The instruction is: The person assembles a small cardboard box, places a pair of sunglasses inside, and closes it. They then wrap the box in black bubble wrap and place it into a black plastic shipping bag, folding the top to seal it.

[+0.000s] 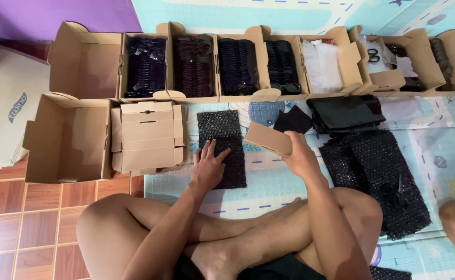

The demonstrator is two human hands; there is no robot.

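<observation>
**Two hands, one wrap sheet, one small box**

Two hands are busy at mid-frame. My left hand (208, 165) lies flat, fingers spread, pressing the black bubble-wrap sheet (221, 148) onto the play mat (269, 184). My right hand (299, 155) is clamped on a small folded cardboard box (268, 138), held just above the mat beside the sheet. I judge this the wrapping stage: next, the box needs setting squarely on the sheet. Flat box blanks (147, 136) wait at left; open cartons (238, 65) of dark items line the top.

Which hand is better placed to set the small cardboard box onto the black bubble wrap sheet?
Right hand: it already holds the small cardboard box beside the black bubble wrap sheet. Left hand lies flat on it.
</observation>
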